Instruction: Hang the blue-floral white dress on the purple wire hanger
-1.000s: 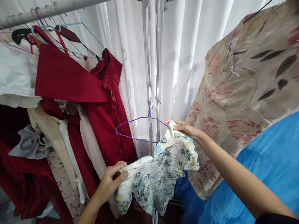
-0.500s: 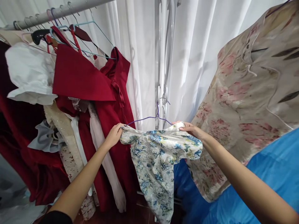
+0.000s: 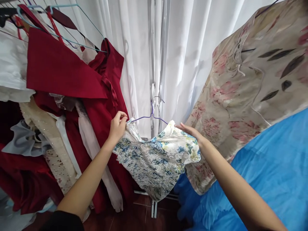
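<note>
A white top with blue and green flowers hangs in front of me on a thin purple wire hanger. My left hand is at the top's left shoulder, fingers bent and pinched at the fabric edge. At the opposite shoulder, my right hand has its fingers stretched out, lying along the outer side of the cloth. The neckline sags open between the hands, below the hanger's bar. The lower part of the top bulges forward.
Dark red dresses and other garments hang close on the left. At right are a beige floral dress and a blue gauzy skirt. Behind stand a metal rack post and white curtains.
The top's shoulders have slid outward and the neckline has opened wider. My right fingers have straightened from their grip. The view has shifted right and down.
</note>
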The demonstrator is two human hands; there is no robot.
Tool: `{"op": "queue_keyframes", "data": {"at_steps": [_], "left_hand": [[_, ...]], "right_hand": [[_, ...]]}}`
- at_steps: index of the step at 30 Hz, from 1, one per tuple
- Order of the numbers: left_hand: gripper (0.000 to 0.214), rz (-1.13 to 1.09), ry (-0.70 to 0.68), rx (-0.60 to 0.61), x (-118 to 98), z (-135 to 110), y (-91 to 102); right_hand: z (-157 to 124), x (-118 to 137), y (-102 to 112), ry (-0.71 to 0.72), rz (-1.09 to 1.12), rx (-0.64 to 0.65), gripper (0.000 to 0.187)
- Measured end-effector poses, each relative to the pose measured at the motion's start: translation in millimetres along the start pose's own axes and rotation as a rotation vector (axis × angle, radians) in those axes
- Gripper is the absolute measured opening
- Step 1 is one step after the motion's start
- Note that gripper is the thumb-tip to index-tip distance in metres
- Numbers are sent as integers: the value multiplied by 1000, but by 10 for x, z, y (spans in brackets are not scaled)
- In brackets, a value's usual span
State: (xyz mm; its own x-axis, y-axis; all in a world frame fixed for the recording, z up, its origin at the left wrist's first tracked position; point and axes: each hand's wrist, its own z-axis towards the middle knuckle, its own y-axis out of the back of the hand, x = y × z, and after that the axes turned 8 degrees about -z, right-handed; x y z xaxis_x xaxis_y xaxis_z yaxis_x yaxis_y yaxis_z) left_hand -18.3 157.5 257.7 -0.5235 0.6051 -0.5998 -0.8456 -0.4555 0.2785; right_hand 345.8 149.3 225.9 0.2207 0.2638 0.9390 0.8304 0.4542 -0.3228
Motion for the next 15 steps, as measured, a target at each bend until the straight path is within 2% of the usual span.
{"op": "queue_keyframes", "data": {"at_steps": [4,7,9,11,15], "left_hand": [[20,131,-146,144,-100,-136,36],[20,202,-197,157,-131,-187,6],[21,240,-190,142,-146,-177,-32],[24,280,-156,128,-156,-141,-64],[29,326,-77,115,-74,-44,-82]], "right_hand": [[-175,-325,258,45,30,-52,45],[-282,-452,298,145,-29,-146,43],[-304,-380,263,226,-75,-227,43],[-272,-204,203,295,-93,-293,44],[-153,119,-45,377,-103,-293,48]]}}
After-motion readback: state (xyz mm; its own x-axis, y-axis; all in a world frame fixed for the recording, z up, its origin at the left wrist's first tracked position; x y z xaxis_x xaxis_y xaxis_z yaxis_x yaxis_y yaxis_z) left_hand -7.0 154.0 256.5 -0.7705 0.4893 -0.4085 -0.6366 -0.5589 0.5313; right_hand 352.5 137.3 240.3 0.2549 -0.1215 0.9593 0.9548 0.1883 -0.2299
